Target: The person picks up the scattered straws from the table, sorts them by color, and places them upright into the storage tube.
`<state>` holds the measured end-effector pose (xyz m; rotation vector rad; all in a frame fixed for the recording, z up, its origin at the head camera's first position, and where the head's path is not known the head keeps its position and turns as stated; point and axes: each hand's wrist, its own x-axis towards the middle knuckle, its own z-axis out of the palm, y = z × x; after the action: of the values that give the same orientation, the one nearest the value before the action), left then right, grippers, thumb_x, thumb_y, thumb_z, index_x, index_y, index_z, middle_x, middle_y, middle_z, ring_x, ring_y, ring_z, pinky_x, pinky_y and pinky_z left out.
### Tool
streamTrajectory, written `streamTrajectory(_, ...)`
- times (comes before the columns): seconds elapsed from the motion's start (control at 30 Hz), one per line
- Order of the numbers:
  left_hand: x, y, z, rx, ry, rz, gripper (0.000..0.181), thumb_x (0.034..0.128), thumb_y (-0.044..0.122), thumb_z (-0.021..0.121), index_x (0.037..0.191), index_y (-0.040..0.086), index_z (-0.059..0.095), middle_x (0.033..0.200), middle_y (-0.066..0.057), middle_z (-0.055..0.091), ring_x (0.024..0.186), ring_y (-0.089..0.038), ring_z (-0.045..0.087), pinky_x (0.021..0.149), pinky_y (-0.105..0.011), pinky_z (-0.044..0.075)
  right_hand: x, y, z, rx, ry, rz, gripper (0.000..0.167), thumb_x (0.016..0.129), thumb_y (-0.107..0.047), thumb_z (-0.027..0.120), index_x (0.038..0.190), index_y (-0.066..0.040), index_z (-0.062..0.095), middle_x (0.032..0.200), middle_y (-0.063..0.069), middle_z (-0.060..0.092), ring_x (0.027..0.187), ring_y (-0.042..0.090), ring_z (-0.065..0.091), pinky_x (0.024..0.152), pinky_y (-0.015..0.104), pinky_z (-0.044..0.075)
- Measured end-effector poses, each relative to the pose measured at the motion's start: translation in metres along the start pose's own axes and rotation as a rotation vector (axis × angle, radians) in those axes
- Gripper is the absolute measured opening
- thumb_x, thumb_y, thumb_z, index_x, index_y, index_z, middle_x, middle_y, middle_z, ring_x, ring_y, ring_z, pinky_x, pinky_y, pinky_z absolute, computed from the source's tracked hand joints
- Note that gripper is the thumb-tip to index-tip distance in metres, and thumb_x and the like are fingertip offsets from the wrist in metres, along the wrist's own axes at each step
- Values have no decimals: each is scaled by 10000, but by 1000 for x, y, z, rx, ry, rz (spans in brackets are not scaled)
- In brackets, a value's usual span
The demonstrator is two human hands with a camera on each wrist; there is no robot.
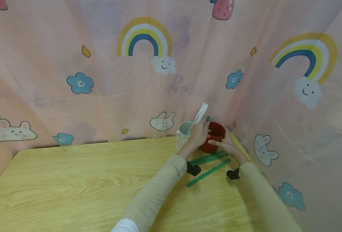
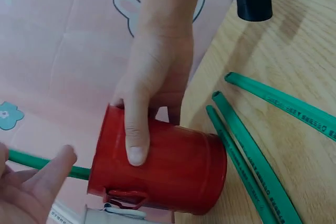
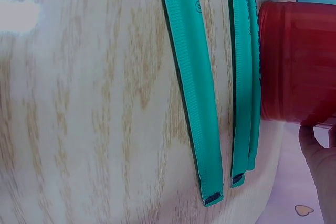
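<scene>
- Step in hand, best guess: loading a green packet [image 2: 80, 173] into the red bucket [image 1: 209, 147]. Packet's one end is past the rim, other end sticks out.
- Left grip [image 1: 198, 135]: pinching that packet above the bucket mouth, as far as the views show.
- Right grip [image 1: 228, 145]: grasping the bucket's side, thumb on the near wall, steadying it.
- Bucket at the desk's [image 1: 86, 180] far right corner, just beside the white bucket [image 1: 182, 141], which has a white packet [image 1: 200, 114] leaning out.
- On the desk: a close pair of green packets [image 3: 242, 87] near the red bucket's base, plus a lone green packet [image 1: 208, 173] a bit apart. Not loaded.
- Next move probably calls for lowering the packet and releasing it while the right grip steadies the bucket. Packet's inner end hidden; can't tell how deep.
</scene>
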<state>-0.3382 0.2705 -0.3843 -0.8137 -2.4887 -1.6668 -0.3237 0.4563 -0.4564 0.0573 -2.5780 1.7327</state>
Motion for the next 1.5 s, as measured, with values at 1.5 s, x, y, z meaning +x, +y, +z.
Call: streamTrajectory(1.5, -69, -68, -6, -84, -288, -12, 320, 862, 84, 667, 1160, -34, 657, 1069, -171, 706, 930, -227, 691, 779, -178, 530, 0, 4, 2, -20, 28, -12, 895, 873, -154, 685, 1478, -56, 34, 1531, 219, 150, 1422, 383, 163, 1125, 660, 177)
